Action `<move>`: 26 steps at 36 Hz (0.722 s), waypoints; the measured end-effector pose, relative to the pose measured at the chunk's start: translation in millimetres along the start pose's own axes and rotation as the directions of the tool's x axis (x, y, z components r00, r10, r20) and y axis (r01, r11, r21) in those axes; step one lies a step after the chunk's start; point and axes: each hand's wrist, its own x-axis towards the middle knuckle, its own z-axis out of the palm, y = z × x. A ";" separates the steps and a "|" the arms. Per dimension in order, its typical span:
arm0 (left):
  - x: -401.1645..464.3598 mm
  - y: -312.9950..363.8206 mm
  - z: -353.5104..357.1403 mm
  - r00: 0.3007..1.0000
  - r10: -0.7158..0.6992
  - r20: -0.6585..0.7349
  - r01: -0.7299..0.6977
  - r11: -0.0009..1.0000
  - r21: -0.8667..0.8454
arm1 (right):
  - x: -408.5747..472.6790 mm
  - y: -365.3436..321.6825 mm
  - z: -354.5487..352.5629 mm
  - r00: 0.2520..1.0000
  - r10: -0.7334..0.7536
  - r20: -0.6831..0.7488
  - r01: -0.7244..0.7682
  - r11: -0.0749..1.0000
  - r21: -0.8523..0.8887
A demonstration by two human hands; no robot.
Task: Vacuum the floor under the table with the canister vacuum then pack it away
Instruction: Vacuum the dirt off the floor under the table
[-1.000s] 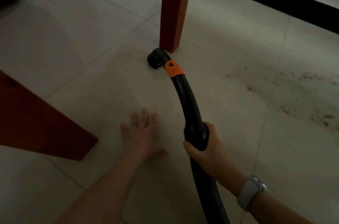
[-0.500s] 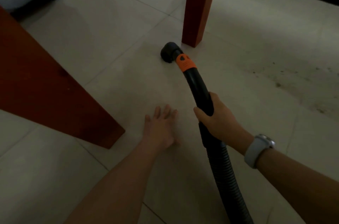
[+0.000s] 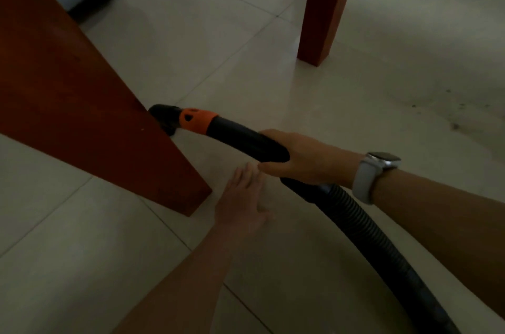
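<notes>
Low on the tiled floor [image 3: 273,87], the right hand [image 3: 303,158] grasps the black vacuum hose handle [image 3: 246,139], its nozzle [image 3: 165,119] touching the near-left table leg [image 3: 90,104]. Beside it, the left hand [image 3: 240,205] lies flat on the tiles, fingers straight and released.

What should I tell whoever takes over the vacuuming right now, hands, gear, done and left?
Left hand: open, flat on the floor tiles, bracing.
Right hand: grips the black hose handle, with the ribbed hose trailing back out of frame.
Nozzle: low at the floor, tucked against the near table leg; far table leg stands beyond.
Done: cannot tell from here.
Left: dirt specks on the tiles to the right; then pack the vacuum away. Canister is not in view.
</notes>
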 end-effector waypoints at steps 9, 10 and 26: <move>2.1 -1.7 3.6 1.000 0.011 -0.009 -0.011 0.999 0.053 | 3.7 12.7 -12.3 0.966 0.110 -0.236 -0.101 0.994 0.051; 2.1 -1.7 3.9 1.000 0.012 -0.011 -0.011 0.999 0.051 | 3.2 10.7 -12.0 0.977 0.089 -0.193 -0.079 0.995 0.056; 6.5 5.4 0.0 0.999 -0.040 0.028 0.037 0.994 0.100 | -61.6 52.7 -3.6 0.787 0.413 -0.458 -0.361 0.911 0.200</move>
